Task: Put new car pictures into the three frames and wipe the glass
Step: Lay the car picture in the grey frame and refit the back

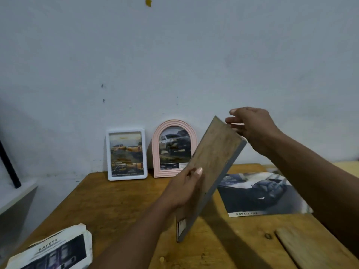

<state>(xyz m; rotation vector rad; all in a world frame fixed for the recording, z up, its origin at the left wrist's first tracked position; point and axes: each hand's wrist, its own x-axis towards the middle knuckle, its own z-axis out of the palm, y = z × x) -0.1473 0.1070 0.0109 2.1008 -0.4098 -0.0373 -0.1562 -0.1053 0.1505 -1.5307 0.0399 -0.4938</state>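
Observation:
A grey frame (213, 162) with a brown board back is tilted above the table, its back toward me and one corner near the tabletop. My left hand (186, 187) grips its left edge. My right hand (250, 127) holds its top right corner with the fingers on the far side. A white rectangular frame (126, 155) and a pink arched frame (174, 148) lean upright against the wall, each with a car picture inside. A loose dark car picture (260, 193) lies flat at the right.
The wooden table (116, 206) stands against a pale wall (174, 65). A folded brochure marked SAFETY (56, 251) lies at the front left. A wooden slat (310, 247) lies at the front right. A grey ledge (13, 200) with a dark bar is at the left.

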